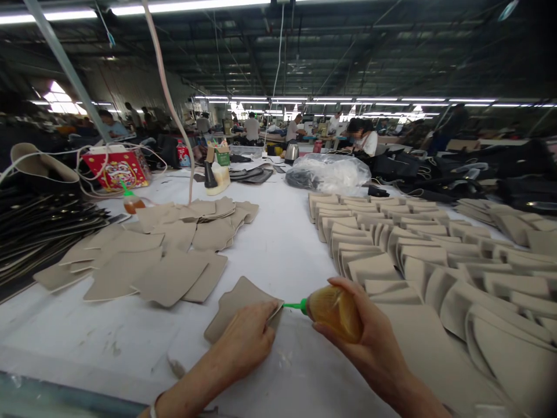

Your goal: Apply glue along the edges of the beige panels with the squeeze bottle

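Beige piece: on white tabletop, near edge, middle.
Left hand: fingers over the piece's right corner; pinching or merely pressing, cannot tell.
Right hand: wrapped round amber bottle, bottle on its side in the grasp.
Green nozzle: pointing left, tip at that same corner.
Loose pile: more beige pieces, overlapping, farther left.
Overlapping rows: similar pieces, curved, right side.

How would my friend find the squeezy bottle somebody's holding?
Start at the white tabletop; find the right hand above it. It grips an amber squeeze bottle whose green nozzle points at the beige piece under the left hand. Unlike the green-tipped bottle farther back by the red box, it's in a hand.
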A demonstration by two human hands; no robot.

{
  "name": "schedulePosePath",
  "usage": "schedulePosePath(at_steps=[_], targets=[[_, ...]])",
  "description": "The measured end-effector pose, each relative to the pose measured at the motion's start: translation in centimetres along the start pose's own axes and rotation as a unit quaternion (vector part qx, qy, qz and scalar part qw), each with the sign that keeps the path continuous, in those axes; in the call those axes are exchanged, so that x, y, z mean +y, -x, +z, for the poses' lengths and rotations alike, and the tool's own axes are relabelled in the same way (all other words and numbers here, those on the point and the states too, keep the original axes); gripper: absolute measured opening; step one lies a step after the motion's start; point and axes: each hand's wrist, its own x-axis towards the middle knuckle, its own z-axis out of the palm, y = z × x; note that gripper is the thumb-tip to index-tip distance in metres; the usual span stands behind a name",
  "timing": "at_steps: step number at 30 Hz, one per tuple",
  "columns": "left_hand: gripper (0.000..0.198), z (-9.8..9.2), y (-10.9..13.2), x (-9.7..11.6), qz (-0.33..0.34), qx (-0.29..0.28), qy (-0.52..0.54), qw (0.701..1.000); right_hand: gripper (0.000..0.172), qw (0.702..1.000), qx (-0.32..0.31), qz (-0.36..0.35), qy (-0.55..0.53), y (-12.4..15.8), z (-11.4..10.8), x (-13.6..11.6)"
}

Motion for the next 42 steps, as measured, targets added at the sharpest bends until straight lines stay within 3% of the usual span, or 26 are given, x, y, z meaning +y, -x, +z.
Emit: schedulePosePath(at_steps=[15, 21, 27, 31, 37, 42], targets=[[0.055, -0.3, -0.1, 0.3, 0.016, -0.038, -0.022, 0.999, 0.05, 0.996, -0.002, 0.076, -0.05, -0.2, 0.1, 0.9], [0.052, -0.1, 0.1, 0.1, 0.011, -0.035, -0.028, 0.999, 0.052, 0.993, 0.042, 0.099, -0.048, -0.3, 0.4, 1.0], [0.051, -0.1, 0.1, 0.0, 0.007, -0.033, -0.026, 0.999, 0.054, 0.984, 0.019, 0.15, -0.091, 0.0, 0.3, 1.2], [0.05, 0.0, 0.1, 0.1, -0.001, -0.035, -0.035, 0.999, 0.055, 0.987, 0.044, 0.136, -0.067, -0.2, 0.3, 1.4], [0.05, -0.1, 0.2, -0.1, 0.009, -0.028, -0.008, 1.0, 0.054, 0.986, 0.026, 0.141, -0.085, 0.0, 0.4, 1.5], [0.049, -0.2, 0.1, -0.4, 0.004, -0.022, 0.005, 1.0, 0.05, 0.991, 0.063, 0.101, -0.059, 0.3, 0.6, 1.6]])
